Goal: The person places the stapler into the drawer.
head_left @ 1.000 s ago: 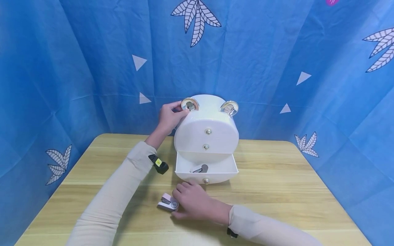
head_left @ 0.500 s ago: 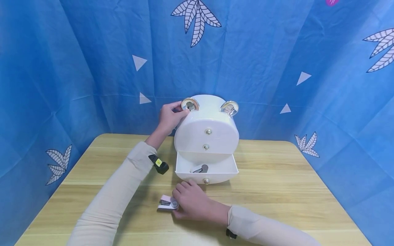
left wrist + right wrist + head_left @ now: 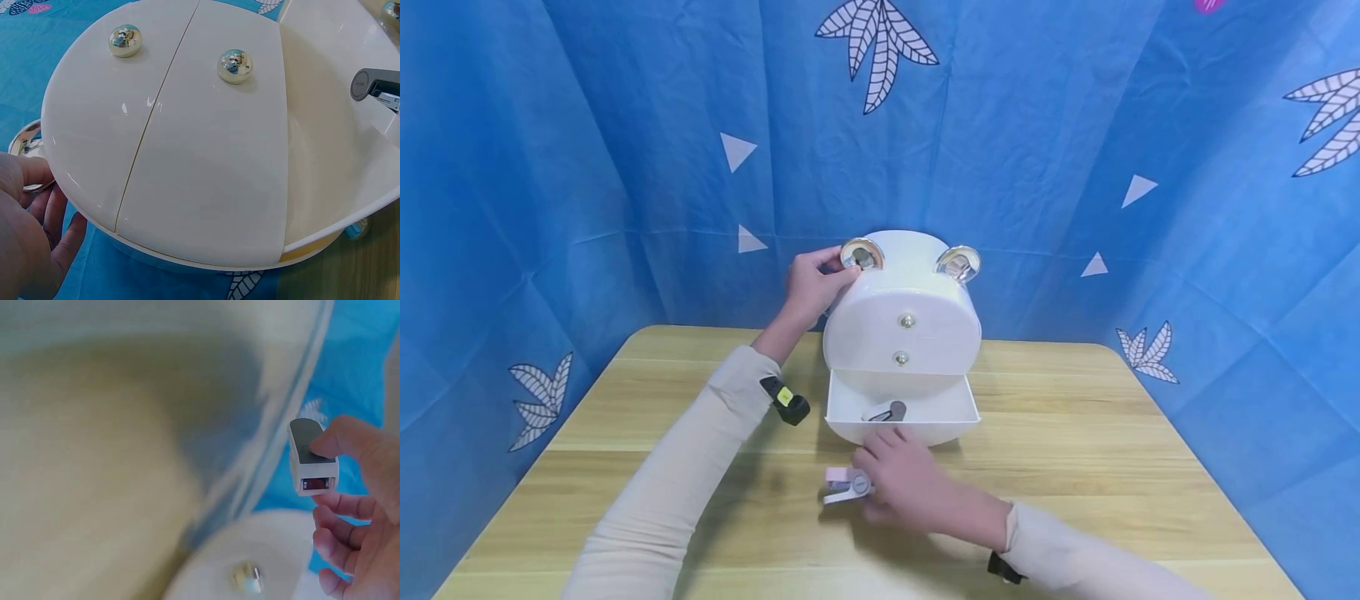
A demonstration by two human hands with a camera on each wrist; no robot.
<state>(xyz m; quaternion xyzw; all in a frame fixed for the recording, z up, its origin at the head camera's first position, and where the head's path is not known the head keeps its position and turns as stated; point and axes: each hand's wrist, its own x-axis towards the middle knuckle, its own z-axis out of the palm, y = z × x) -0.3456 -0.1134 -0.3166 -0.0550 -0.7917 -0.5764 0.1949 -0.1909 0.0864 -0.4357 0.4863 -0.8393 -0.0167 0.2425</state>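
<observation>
My right hand [image 3: 906, 483] pinches a small pink-and-white mini stapler [image 3: 848, 483] between thumb and fingers, just in front of the open bottom drawer [image 3: 940, 408]. From the right wrist view, the thumb presses on the dark grey top of that stapler [image 3: 309, 447]. At the back, my left hand [image 3: 814, 287] holds the gold left ear [image 3: 863, 254] of a rounded white drawer box [image 3: 902, 300], thumb in front. Inside the pulled-out drawer lies a grey mini stapler [image 3: 891, 411], which also shows in the left wrist view.
Two upper drawers with gold knobs [image 3: 907, 321] are closed. The box stands toward the far edge of the wooden table [image 3: 1060, 433], against a blue patterned curtain [image 3: 1037, 125]. A second gold ear [image 3: 959, 264] sticks out on the right.
My right hand has lifted the stapler off the table and carried it to the right, nearer the drawer front. My left hand stays on the ear.
</observation>
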